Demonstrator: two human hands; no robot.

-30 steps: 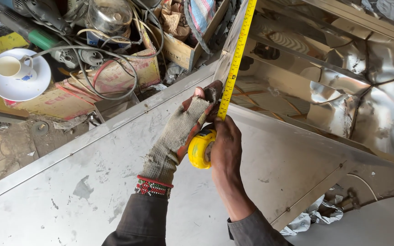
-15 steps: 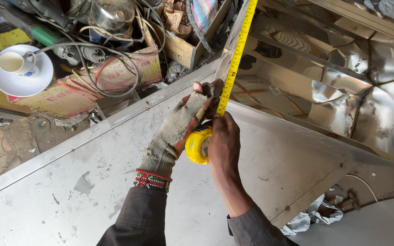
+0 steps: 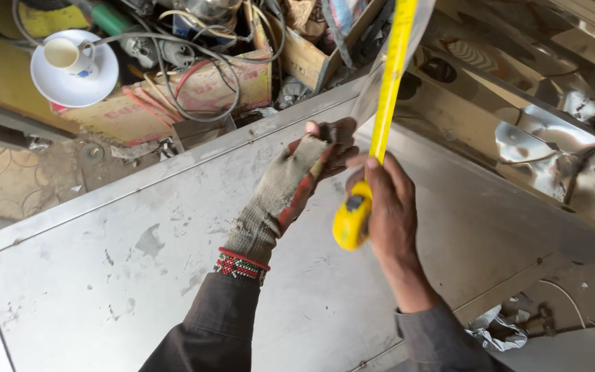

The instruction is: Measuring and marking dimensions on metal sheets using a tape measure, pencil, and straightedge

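The yellow tape measure (image 3: 350,222) is sitting in the right hand (image 3: 388,207), which is clenching its case above the grey metal surface (image 3: 139,275), its yellow blade (image 3: 392,69) running up and away. The gloved left hand (image 3: 290,189) is pinching the sheet's edge beside the blade. Beyond, a white cup (image 3: 63,54) is standing on a saucer (image 3: 74,83) among cables.

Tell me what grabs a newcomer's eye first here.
The yellow tape measure at centre, gripped by the bare right hand, its yellow blade running up out of frame. Beside it the left hand, in a worn fingerless glove, rests on the steel sheet. Top left, a white cup and saucer sits among tangled cables.
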